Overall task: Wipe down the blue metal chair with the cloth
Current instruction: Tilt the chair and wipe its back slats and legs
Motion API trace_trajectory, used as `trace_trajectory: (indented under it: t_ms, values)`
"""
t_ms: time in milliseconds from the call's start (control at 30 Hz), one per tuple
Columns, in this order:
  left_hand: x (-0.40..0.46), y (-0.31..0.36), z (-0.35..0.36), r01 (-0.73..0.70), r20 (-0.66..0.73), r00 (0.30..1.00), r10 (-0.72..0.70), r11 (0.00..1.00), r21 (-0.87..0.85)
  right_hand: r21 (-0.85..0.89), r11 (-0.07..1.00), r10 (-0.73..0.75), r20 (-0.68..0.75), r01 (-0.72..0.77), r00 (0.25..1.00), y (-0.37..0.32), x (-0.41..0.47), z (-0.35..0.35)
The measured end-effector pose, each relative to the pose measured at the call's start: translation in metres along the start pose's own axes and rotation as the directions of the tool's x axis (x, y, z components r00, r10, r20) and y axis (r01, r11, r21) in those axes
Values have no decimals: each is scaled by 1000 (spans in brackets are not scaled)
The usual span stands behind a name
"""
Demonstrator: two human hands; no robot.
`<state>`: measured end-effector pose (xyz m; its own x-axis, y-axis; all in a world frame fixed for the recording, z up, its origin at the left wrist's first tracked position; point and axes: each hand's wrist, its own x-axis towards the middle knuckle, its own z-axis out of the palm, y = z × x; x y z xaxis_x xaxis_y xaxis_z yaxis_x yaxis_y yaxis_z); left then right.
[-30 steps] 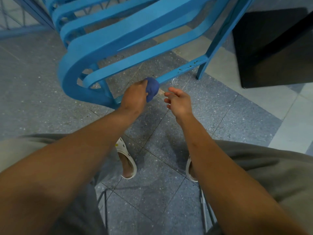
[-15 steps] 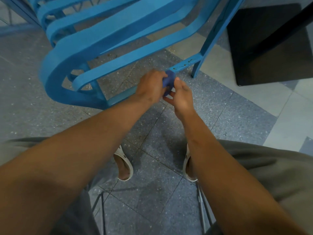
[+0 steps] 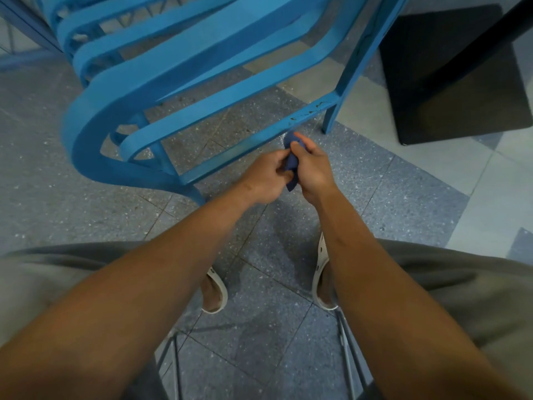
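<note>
Just below the lower rail of the tipped blue chair (image 3: pixel 202 90), the left hand (image 3: pixel 266 176) and right hand (image 3: pixel 313 166) both pinch the small dark cloth (image 3: pixel 291 163), which looks soft, light and best bunched in one palm.

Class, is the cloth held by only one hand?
No: both the left hand and the right hand grip the cloth.

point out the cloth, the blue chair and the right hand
cloth (image 3: pixel 292 163), head view, on the bunched dark blue fabric showing between the two hands
blue chair (image 3: pixel 230 101), head view, on a flat slat of the frame
right hand (image 3: pixel 314 171), head view, on the back of the hand
</note>
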<state>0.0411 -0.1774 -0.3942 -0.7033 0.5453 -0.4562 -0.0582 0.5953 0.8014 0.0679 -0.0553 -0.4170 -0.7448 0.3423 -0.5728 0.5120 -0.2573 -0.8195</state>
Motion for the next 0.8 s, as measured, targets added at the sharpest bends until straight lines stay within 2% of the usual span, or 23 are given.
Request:
trace_trajectory:
  t_ms: [67, 133, 200, 267, 467, 600, 700, 800]
  values:
    - [4, 2, -10, -32, 2, 999, 32, 997, 74, -105, 992, -79, -44, 74, 996, -1, 0, -7]
    - [8, 1, -24, -27, -117, 992, 44, 989, 145, -223, 965, -151, -43, 138, 988, 0, 4, -11]
    - [16, -6, -37, 8, -244, 969, 49, 975, 223, -278, 945, -186, -30, 171, 982, 3, 9, -7]
    - [24, -15, -47, 46, -310, 949, 54, 950, 308, -310, 931, -226, -76, 192, 971, 12, 18, 1]
    - [26, -39, -50, 97, -318, 948, 25, 928, 360, -276, 918, -313, -61, 286, 948, 7, 26, 27]
    - [27, -45, -47, 84, -372, 927, 53, 935, 344, -316, 925, -275, -174, 211, 946, 5, 41, 35]
    - [30, -47, -49, 107, -388, 921, 26, 942, 318, -207, 976, -133, -333, 65, 933, -7, 51, 30]
    - [33, -48, -51, 106, -379, 925, 17, 947, 302, -170, 985, -51, -383, -16, 922, -11, 58, 29]
